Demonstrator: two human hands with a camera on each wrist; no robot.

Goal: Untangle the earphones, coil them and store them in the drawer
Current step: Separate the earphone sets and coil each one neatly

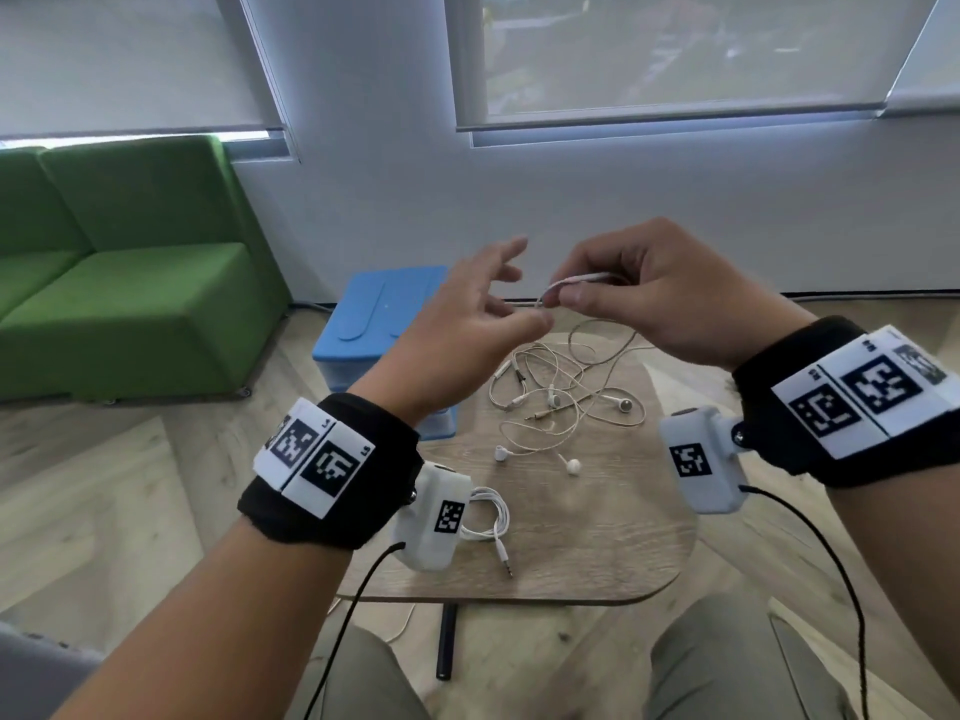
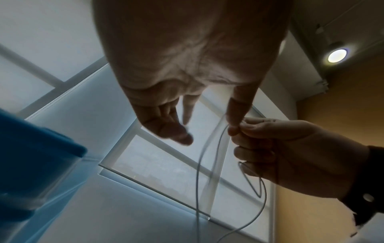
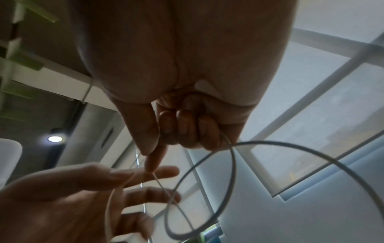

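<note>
My right hand (image 1: 569, 296) is raised over the table and pinches a pale earphone cable (image 1: 574, 279) between thumb and forefinger, the other fingers curled on it. From it the cable (image 3: 290, 145) hangs in loops down to a tangled heap of earphones (image 1: 561, 402) on the wooden table (image 1: 597, 553). My left hand (image 1: 514, 298) is beside it with fingers spread and straight, one fingertip touching the cable (image 2: 199, 164) by the right hand (image 2: 280, 148). A coiled white earphone set (image 1: 491, 517) lies near the table's front left, partly hidden by my wrist camera.
A blue drawer unit (image 1: 374, 314) stands on the floor behind the table's far left corner. A green sofa (image 1: 119, 272) is at the left, and the wall with blinds is behind. My knees are under the table's near edge.
</note>
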